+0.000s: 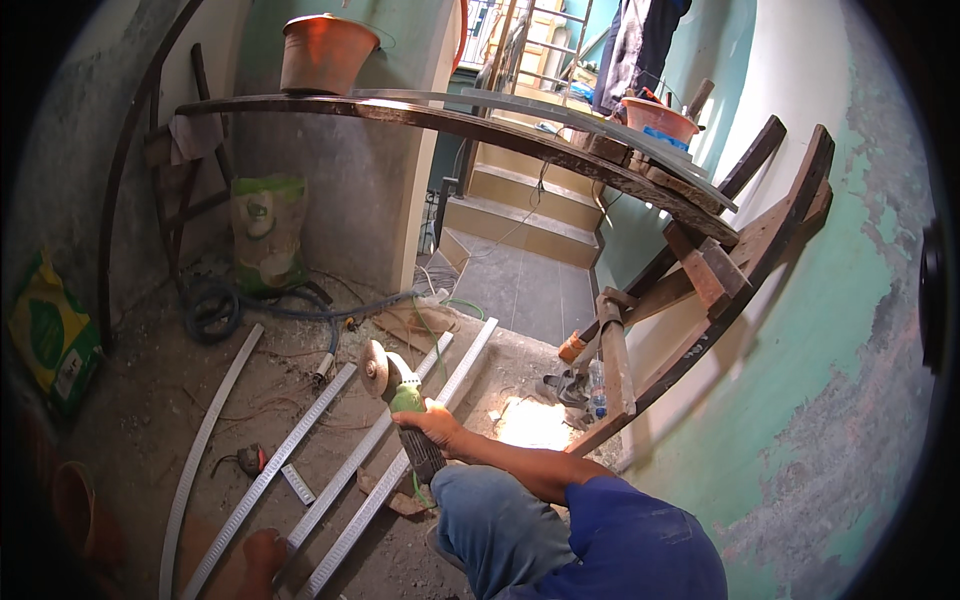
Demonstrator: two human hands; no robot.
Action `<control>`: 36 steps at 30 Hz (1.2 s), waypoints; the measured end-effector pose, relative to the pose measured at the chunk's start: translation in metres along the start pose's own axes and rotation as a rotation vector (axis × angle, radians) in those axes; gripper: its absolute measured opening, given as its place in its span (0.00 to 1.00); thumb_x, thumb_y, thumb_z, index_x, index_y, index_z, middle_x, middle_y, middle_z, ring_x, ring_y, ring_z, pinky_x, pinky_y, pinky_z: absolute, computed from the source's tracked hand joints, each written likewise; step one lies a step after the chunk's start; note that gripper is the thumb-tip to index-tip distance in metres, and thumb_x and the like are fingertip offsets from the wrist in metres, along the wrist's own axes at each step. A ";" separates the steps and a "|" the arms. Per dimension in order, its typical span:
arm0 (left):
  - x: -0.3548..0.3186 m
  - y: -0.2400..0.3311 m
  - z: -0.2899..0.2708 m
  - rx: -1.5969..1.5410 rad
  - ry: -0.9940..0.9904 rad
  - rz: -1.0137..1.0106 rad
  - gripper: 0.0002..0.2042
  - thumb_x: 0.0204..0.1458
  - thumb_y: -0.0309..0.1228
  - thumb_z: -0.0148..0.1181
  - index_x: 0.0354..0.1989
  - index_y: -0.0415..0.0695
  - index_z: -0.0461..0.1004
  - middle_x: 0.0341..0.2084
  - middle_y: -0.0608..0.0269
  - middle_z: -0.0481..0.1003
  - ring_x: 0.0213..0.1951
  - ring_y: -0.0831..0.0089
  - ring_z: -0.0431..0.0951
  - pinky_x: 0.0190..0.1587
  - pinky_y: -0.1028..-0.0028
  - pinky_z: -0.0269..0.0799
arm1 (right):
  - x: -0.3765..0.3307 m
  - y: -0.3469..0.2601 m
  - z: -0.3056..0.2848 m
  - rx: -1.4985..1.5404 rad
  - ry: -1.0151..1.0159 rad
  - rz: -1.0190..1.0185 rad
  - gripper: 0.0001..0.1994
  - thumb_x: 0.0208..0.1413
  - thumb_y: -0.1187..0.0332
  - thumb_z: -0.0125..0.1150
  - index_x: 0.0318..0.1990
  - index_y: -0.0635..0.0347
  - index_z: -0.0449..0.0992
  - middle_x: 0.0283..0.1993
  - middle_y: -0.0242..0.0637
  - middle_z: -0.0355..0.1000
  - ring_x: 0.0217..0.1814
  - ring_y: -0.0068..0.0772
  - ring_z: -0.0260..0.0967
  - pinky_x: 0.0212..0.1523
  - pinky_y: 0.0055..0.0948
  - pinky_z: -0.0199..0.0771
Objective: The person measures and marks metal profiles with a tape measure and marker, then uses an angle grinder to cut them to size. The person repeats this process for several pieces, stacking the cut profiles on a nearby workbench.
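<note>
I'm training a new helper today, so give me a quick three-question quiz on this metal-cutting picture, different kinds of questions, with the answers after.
1. True or false: the right hand grips the green angle grinder.
2. What does the left hand rest on? A) the coiled hose B) the near end of a metal strip C) the clay pot
3. Fill in: the grinder's disc is held just above the long perforated metal strips lying on the ____.

Key:
1. True.
2. B: it presses on a strip's near end; the coiled hose lies by the far wall and the clay pot stands up on the wooden scaffold plank.
3. Floor.
</note>
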State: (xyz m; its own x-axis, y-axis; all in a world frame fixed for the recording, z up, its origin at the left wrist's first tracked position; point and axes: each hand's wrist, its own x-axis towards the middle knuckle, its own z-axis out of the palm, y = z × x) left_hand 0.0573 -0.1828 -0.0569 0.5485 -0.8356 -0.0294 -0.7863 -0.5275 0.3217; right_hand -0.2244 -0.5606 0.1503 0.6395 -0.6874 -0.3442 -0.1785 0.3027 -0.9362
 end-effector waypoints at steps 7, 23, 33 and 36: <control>-0.001 -0.005 0.002 0.011 0.009 0.002 0.13 0.44 0.38 0.66 0.33 0.43 0.81 0.31 0.49 0.79 0.37 0.50 0.80 0.41 0.56 0.75 | 0.006 0.007 -0.001 -0.031 0.000 0.008 0.19 0.48 0.57 0.73 0.41 0.58 0.76 0.32 0.33 0.75 0.27 0.23 0.73 0.27 0.27 0.73; -0.005 -0.007 -0.003 -0.011 0.031 0.011 0.13 0.46 0.37 0.65 0.34 0.42 0.81 0.33 0.47 0.79 0.38 0.50 0.80 0.43 0.56 0.75 | 0.003 0.001 0.003 -0.063 -0.023 0.000 0.20 0.48 0.58 0.72 0.42 0.60 0.76 0.33 0.33 0.76 0.29 0.24 0.73 0.30 0.26 0.73; -0.001 -0.004 -0.002 -0.033 0.050 0.025 0.12 0.46 0.37 0.65 0.35 0.42 0.81 0.32 0.47 0.79 0.37 0.49 0.80 0.42 0.55 0.75 | 0.017 0.020 -0.008 -0.108 -0.010 -0.059 0.19 0.49 0.59 0.72 0.42 0.60 0.75 0.32 0.33 0.75 0.29 0.24 0.73 0.29 0.26 0.73; -0.004 -0.013 0.000 0.027 0.060 0.050 0.13 0.46 0.36 0.65 0.36 0.41 0.81 0.33 0.47 0.79 0.38 0.49 0.80 0.44 0.56 0.75 | 0.017 0.019 0.000 -0.044 -0.025 -0.097 0.19 0.49 0.60 0.73 0.42 0.60 0.74 0.32 0.33 0.75 0.28 0.24 0.73 0.29 0.26 0.74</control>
State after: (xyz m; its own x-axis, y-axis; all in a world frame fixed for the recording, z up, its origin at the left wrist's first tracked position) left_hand 0.0658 -0.1726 -0.0612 0.5242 -0.8505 0.0432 -0.8197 -0.4902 0.2962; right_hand -0.2168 -0.5665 0.1265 0.6737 -0.6953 -0.2503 -0.1470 0.2059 -0.9675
